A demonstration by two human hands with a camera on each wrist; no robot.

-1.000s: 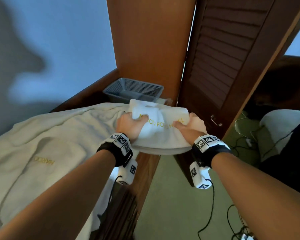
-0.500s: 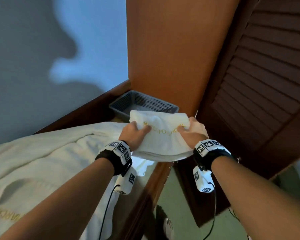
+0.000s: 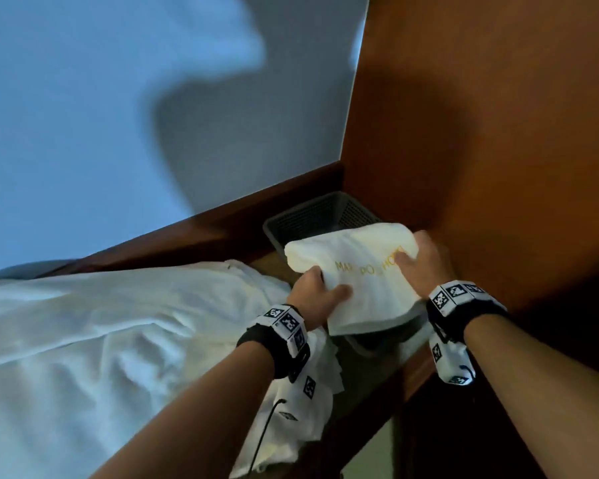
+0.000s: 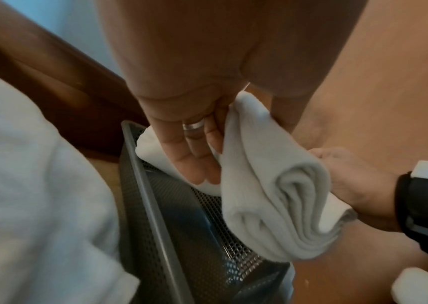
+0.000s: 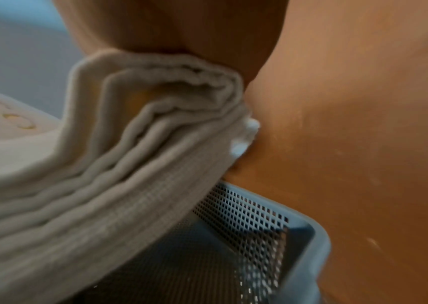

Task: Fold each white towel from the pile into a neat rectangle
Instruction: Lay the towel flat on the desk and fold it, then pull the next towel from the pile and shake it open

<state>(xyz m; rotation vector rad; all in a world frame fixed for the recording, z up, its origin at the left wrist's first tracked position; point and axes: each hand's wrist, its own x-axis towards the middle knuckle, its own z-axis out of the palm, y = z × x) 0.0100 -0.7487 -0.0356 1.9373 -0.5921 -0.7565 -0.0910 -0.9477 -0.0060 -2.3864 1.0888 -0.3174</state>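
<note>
My left hand (image 3: 317,293) grips the near-left edge of the folded towel (image 3: 360,271), thumb on top and fingers (image 4: 194,156) flat underneath. My right hand (image 3: 426,267) clamps the right edge the same way. I hold the towel in the air just above the grey mesh basket (image 3: 312,216). A white robe (image 3: 118,323) lies spread to the left. Beyond stand the wooden panel (image 3: 481,115) and wall (image 3: 118,115).

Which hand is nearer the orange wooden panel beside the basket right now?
Right. The right hand grips the folded towel at the end next to the wooden panel; the left hand grips the opposite end, toward the loose towels.
</note>
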